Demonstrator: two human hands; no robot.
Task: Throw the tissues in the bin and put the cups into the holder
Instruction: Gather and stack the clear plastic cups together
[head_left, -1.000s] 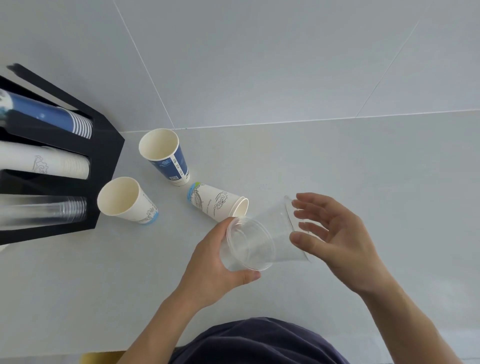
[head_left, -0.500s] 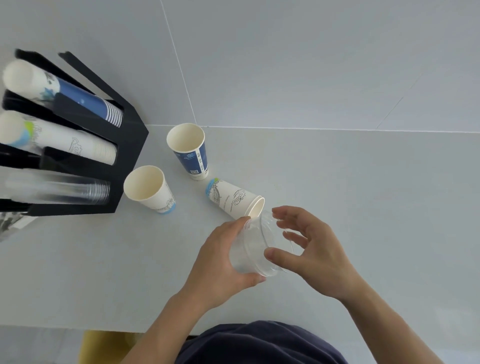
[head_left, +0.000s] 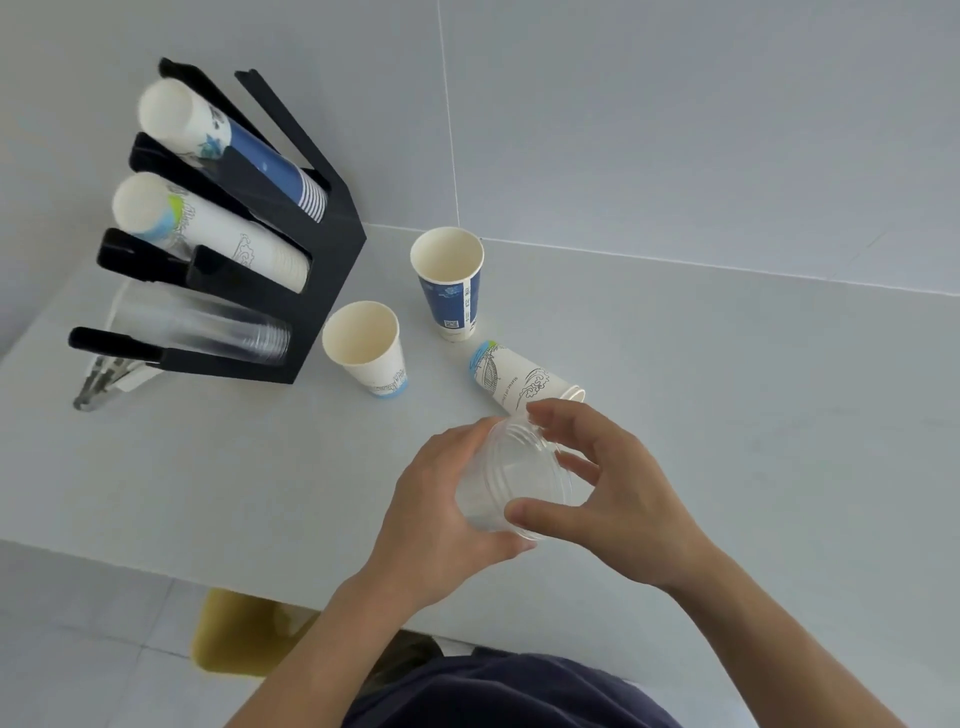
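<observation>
Hands meet on the clear cup (head_left: 511, 480) above the table's (head_left: 727, 415) near edge: left hand (head_left: 441, 519) wraps its body, right hand (head_left: 608, 483) pinches its rim. Its long axis runs from four to ten o'clock, mouth toward four, base aimed at the holder (head_left: 322, 291), whose clear-cup slot (head_left: 208, 332) lies at ten o'clock, nearer the left hand.

A clear plastic cup (head_left: 511, 483) is held above the white table, its rim toward the camera. Beyond it a white paper cup with a wave print (head_left: 522, 382) lies on its side. Two paper cups stand upright with mouths open — a blue one (head_left: 450, 283) and a white one (head_left: 366, 349). The black holder (head_left: 317, 291) stands at the left, carrying three slanted stacks — blue, white, clear.
</observation>
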